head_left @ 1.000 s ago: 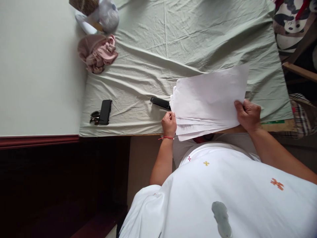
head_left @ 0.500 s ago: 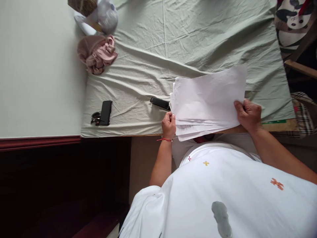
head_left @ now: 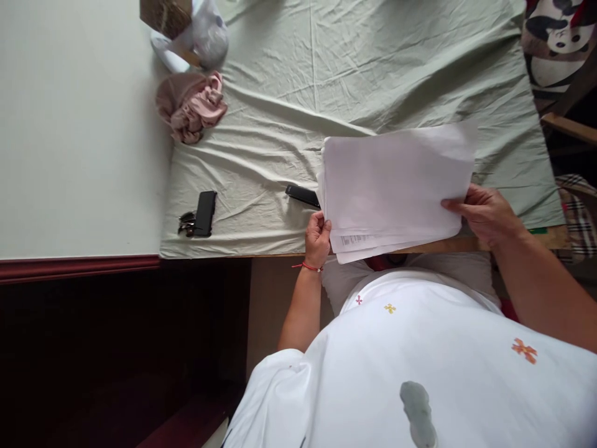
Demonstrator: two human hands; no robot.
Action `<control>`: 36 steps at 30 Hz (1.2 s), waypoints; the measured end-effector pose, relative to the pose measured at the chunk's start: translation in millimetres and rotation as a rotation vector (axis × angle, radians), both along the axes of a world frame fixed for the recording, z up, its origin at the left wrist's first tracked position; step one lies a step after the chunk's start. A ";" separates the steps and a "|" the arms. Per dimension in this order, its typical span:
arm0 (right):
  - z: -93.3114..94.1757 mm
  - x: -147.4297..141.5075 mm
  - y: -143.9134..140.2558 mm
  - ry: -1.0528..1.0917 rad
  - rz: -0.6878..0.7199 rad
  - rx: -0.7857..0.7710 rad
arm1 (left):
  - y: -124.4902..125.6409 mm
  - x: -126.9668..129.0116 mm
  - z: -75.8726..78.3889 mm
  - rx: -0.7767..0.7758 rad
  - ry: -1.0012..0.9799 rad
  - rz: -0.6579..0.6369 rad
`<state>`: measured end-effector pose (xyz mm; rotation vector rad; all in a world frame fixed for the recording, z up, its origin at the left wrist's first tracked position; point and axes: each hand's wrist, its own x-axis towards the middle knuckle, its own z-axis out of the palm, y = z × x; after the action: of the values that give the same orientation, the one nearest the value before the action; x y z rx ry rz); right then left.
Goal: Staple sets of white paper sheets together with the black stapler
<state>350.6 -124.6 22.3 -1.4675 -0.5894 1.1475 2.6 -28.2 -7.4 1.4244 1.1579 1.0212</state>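
Observation:
Between my two hands is a loose stack of white paper sheets (head_left: 396, 180), held over the table's near edge. My left hand (head_left: 318, 239) pinches the stack's lower left corner, thumb on top. At the right edge my right hand (head_left: 485, 211) grips the sheets, its thumb lying on the top page and its fingers underneath. The top sheet looks blank; lower sheets stick out unevenly at the bottom, one with print. A black stapler-like object (head_left: 302, 195) lies just left of the stack, its right end hidden by the paper.
A pale green cloth (head_left: 270, 124) covers the table. On its left lie a black phone-like case (head_left: 205, 213) and keys (head_left: 186, 223). Farther back are a crumpled pink cloth (head_left: 193, 107) and a plastic bag (head_left: 209, 37). A panda-patterned cushion (head_left: 559, 50) is at the far right.
My right hand has shifted slightly right and opened out of its tighter grip, thumb now flatter on the paper. The top sheets sit more evenly and cover more of the lower pages.

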 end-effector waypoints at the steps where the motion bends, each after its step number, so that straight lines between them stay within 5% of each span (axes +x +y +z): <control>1: 1.8 0.5 -1.3 -0.006 0.004 0.007 | -0.1 0.6 1.6 -0.031 -0.030 -0.003; 8: 15.5 4.0 1.0 -0.119 0.024 0.191 | 10.0 12.5 24.6 -0.123 -0.205 -0.004; 17: 43.7 14.0 15.0 -0.288 -0.065 0.435 | 40.8 13.1 70.5 0.168 -0.229 0.032; 25: 32.5 8.2 13.1 -0.244 0.122 0.168 | 35.4 11.7 45.0 0.032 -0.202 0.032; 31: 36.8 5.2 17.3 -0.251 0.020 0.236 | 36.9 1.1 47.0 0.027 -0.266 0.038; 36: 33.1 14.4 15.9 -0.286 0.195 0.137 | 37.1 -6.2 36.5 -0.051 -0.186 -0.066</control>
<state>365.0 -108.6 55.4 -1.4897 -1.0089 1.0286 -3.6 9.0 29.0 1.2907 0.9885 1.0468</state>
